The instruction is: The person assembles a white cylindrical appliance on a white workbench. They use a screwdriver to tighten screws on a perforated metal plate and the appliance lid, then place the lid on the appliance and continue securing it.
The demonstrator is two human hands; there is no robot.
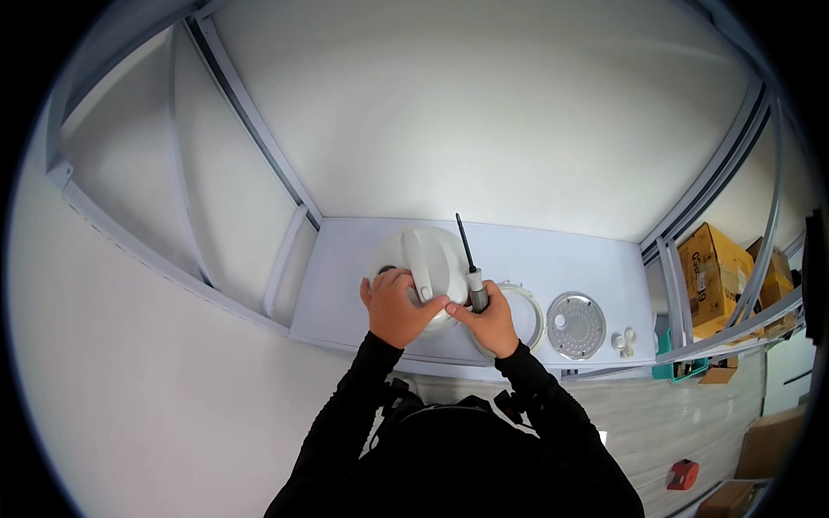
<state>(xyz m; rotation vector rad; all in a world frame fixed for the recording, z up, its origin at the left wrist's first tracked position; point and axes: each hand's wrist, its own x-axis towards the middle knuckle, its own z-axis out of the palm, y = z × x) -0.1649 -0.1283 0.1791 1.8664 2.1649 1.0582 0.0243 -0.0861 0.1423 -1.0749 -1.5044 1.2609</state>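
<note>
A white, rounded appliance housing (445, 259) with a raised handle-like bar across its top sits on the white table. My left hand (399, 312) grips its near left side, with fingers bent over the surface close to a dark round part. My right hand (496, 326) is closed around the grey-and-white grip of a screwdriver (477, 289), whose dark shaft points up and away from me. The right thumb reaches to the housing's near edge, close to the left thumb. What lies under the thumbs is too small to make out.
Right of the housing lies a white ring (539, 321), partly behind my right hand. Beyond it are a grey perforated disc (591, 328) and several small white parts (623, 340). Metal frame posts stand at both table ends; cardboard boxes (715, 281) are at the right.
</note>
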